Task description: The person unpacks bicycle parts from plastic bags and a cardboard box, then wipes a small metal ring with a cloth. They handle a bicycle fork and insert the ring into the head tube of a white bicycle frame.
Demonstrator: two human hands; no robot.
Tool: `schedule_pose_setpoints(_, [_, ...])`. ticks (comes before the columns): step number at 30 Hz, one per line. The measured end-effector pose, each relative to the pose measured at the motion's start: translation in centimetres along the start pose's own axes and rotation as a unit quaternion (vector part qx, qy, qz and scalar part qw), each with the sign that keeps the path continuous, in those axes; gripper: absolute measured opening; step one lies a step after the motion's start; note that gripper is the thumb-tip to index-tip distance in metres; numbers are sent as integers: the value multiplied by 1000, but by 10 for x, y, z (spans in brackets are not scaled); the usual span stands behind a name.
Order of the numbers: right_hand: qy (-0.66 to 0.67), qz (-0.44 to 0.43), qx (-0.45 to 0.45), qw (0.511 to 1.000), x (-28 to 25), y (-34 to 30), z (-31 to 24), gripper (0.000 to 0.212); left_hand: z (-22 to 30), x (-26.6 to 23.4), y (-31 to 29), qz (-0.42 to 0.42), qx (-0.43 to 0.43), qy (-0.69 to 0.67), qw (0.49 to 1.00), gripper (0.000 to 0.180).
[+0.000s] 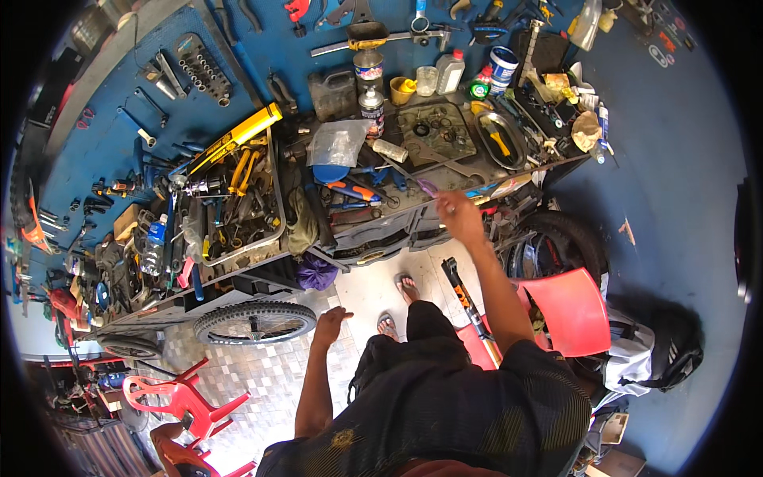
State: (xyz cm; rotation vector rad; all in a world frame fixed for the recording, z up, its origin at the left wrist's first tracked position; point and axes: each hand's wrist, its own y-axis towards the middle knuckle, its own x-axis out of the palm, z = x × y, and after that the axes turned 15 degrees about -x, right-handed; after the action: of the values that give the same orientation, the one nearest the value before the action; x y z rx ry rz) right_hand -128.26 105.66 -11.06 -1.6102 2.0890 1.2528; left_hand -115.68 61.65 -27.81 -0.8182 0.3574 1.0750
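My right hand [459, 216] reaches over the front edge of the workbench [485, 179], its fingers curled together. At the fingertips is a small purple piece [427, 188]; how it is gripped is too small to make out. My left hand [331, 324] hangs in the air above the floor, loosely bent, with nothing visible in it. Left of the right hand, on the bench, are blue-handled pliers [387, 176] and an orange-and-blue tool [354, 191]. A large flat wrench [451, 163] lies just beyond the hand.
A tool-filled tray [280, 226] and an oval metal dish [520, 151] rest on the bench. Below are a bicycle wheel [254, 322] and a tyre [568, 238]. A red chair [568, 314] and a fork [467, 298] stand at right. Another person's arm [168, 445] shows at lower left.
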Motion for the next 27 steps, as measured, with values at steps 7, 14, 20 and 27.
schedule_pose_setpoints(7, [-265,-44,34,963,-24,127,96,16,127,-15,38,-89,-134,-197,967,42])
schedule_pose_setpoints(14, [-382,-312,32,869,-7,167,165,19,256,-65,103,-15,-20,-209,978,34])
schedule_pose_setpoints(20, [-247,-291,69,922,-37,180,134,21,303,-80,131,-34,-19,-332,942,36])
schedule_pose_setpoints(27, [295,-306,7,905,-64,182,94,17,382,-65,170,-100,-2,-429,898,45])
